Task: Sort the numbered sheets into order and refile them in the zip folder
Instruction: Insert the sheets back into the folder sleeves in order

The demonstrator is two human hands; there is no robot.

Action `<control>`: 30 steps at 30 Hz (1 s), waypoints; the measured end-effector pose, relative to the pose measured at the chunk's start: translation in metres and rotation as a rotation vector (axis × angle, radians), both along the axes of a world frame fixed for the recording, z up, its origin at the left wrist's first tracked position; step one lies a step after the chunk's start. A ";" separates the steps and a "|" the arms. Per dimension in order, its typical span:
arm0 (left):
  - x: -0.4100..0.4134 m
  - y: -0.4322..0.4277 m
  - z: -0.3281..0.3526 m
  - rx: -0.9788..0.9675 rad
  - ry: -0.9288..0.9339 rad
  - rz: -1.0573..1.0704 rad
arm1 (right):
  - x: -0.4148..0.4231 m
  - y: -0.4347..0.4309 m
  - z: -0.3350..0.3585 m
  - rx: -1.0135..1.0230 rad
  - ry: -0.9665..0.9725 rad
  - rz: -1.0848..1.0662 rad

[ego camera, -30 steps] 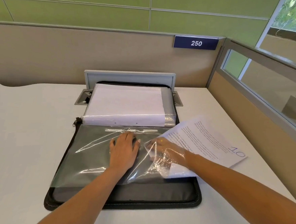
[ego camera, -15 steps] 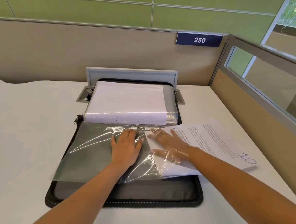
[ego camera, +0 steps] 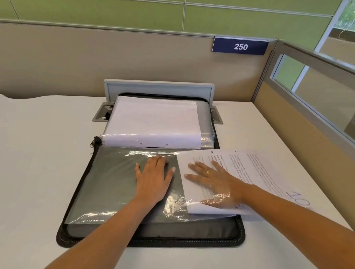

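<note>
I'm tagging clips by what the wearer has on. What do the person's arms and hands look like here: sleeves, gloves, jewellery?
Both forearms are bare as far as the frame shows: no sleeves, gloves, watch or bracelet. The left hand wears nothing; its nails look pale, perhaps polished. The right hand has a thin gold-coloured ring on one finger.

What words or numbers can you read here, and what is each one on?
"250": blue sign on the partition.
"10": handwritten in blue on the sheet under the right hand.
Printed lines on that sheet: too small to read.
</note>
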State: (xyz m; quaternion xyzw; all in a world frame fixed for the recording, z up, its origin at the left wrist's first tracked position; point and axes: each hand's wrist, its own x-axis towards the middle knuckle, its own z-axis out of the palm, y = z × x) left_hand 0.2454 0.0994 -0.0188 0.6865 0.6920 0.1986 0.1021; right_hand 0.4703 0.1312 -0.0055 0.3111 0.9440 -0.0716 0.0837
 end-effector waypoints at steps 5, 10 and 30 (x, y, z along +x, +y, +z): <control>0.001 0.000 0.001 -0.012 0.020 0.005 | -0.030 0.005 -0.003 -0.001 -0.007 -0.129; 0.000 -0.001 -0.001 -0.020 0.039 0.002 | -0.018 0.000 -0.009 -0.048 -0.014 0.005; 0.006 -0.005 0.002 -0.051 0.100 -0.029 | 0.032 -0.014 -0.003 0.055 0.472 -0.395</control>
